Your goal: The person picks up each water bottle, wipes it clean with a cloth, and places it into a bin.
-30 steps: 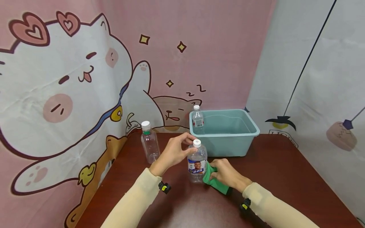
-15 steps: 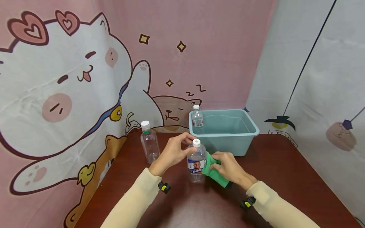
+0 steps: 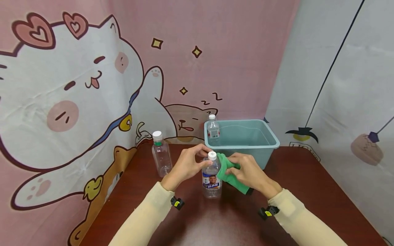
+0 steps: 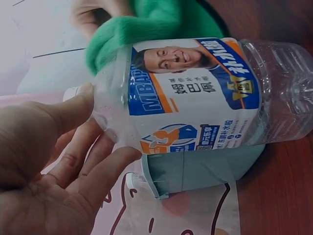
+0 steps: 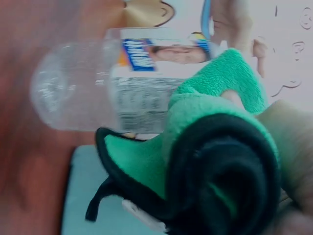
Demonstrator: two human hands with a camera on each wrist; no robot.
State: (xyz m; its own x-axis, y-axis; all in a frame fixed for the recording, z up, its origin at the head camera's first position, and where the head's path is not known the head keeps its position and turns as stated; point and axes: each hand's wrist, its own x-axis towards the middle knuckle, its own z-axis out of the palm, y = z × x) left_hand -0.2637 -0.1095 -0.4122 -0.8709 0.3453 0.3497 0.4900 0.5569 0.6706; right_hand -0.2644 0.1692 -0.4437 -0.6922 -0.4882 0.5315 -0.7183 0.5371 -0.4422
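A clear plastic bottle (image 3: 212, 184) with a white cap and a blue and white label stands upright on the table. My left hand (image 3: 191, 163) holds it around the neck, thumb on the near side just under the cap, as the left wrist view shows. In my right hand (image 3: 247, 172) is a folded green cloth (image 3: 235, 181) with a dark edge, pinched between thumb and fingers. The cloth (image 4: 146, 27) lies against the bottle's right side at the shoulder. Part of the right hand is hidden behind the cloth in the right wrist view.
A light blue plastic tub (image 3: 246, 147) stands behind the bottle, with a white-capped clear bottle (image 3: 213, 131) upright in its left corner. Another clear bottle (image 3: 162, 157) with a green neck ring stands at the left on the dark red table (image 3: 295, 205).
My right hand has moved the green cloth up the bottle's right side, from the lower label to the shoulder near the cap. The left hand and the bottle have stayed in place.
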